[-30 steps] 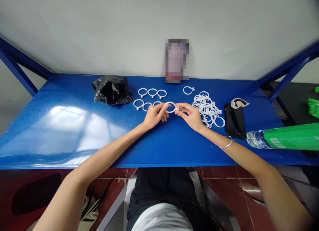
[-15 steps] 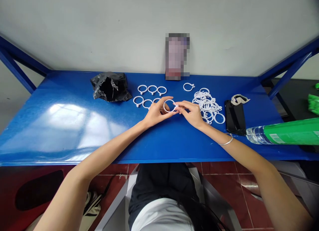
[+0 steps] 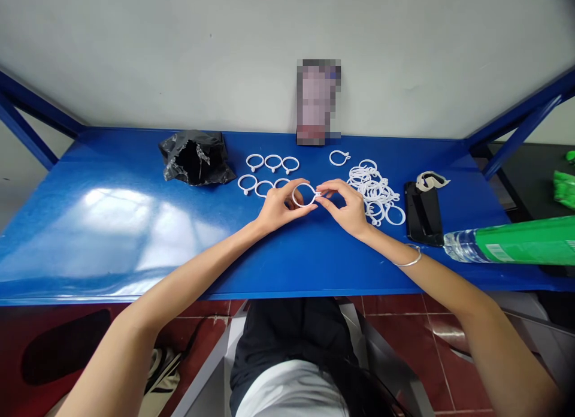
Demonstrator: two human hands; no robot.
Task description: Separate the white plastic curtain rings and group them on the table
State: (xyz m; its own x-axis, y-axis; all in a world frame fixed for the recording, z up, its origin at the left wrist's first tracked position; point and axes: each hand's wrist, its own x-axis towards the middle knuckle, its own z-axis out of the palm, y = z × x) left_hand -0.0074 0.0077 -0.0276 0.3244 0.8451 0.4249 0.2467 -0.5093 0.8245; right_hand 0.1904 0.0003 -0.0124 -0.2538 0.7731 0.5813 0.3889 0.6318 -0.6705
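Note:
Above the middle of the blue table, a white curtain ring (image 3: 295, 200) is held upright between my two hands. My left hand (image 3: 279, 206) grips the ring's left side, thumb below and fingers above. Thumb and fingertips of my right hand (image 3: 345, 208) pinch the small eyelet on its right side. Just beyond my left hand, several white rings lie in two rows, among them a back-row ring (image 3: 273, 171) and a front-row ring (image 3: 247, 191), one partly hidden by my fingers. Close to my right hand is a tangled pile of rings (image 3: 375, 191).
One ring (image 3: 331, 158) lies apart near the back. A crumpled black bag (image 3: 173, 144) stands at the back left. To the right are a black phone (image 3: 430, 216), a white strap-like item (image 3: 431, 180) and a green-labelled bottle (image 3: 530, 240). A blurred upright object (image 3: 317, 102) leans on the wall.
My right fingers have spread slightly around the eyelet and the hand has shifted a little to the right. The ring stays in my left hand.

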